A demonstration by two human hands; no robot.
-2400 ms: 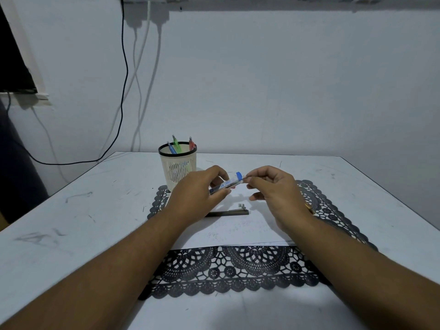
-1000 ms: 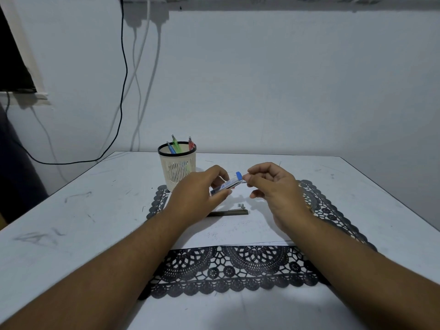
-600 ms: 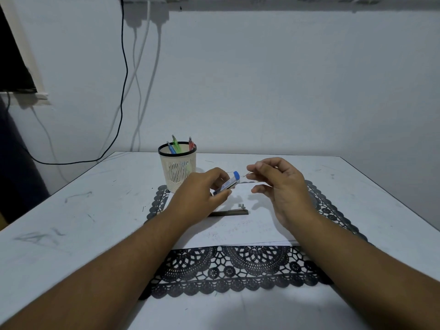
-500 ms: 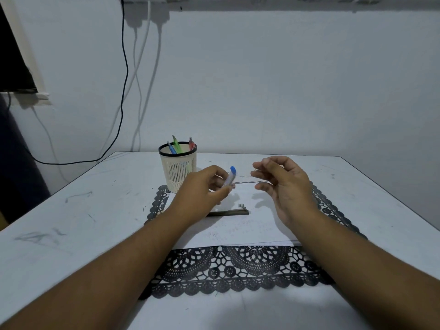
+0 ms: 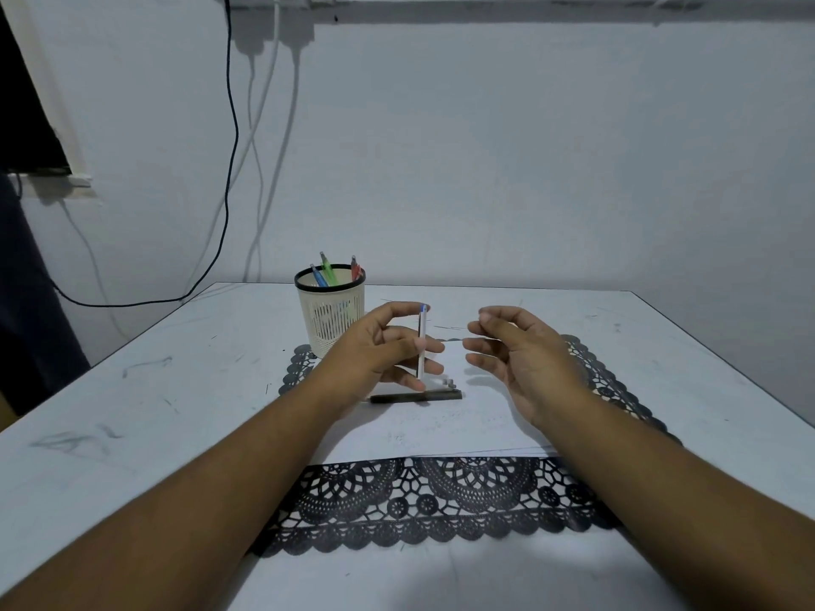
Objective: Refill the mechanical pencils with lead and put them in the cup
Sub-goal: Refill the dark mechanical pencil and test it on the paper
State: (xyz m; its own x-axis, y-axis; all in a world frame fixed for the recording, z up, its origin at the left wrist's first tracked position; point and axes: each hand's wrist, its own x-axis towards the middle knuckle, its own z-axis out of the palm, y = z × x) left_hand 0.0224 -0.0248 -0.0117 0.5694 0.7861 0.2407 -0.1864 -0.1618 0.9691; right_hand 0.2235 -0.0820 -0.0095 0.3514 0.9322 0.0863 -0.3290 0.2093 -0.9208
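We see the left hand (image 5: 375,350) gripping the lead case (image 5: 422,341) upright, no label readable, the right hand (image 5: 525,359) pinching a lead (image 5: 450,340), the pencil (image 5: 416,396) lying on the paper (image 5: 441,434) mid-desk.

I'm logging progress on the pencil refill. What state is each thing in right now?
Lead case: upright, held in left hand.
Lead: pinched by right hand, out of the case.
Dark pencil: lying on the paper, not in the cup.
Cup: upright, holding three pencils.
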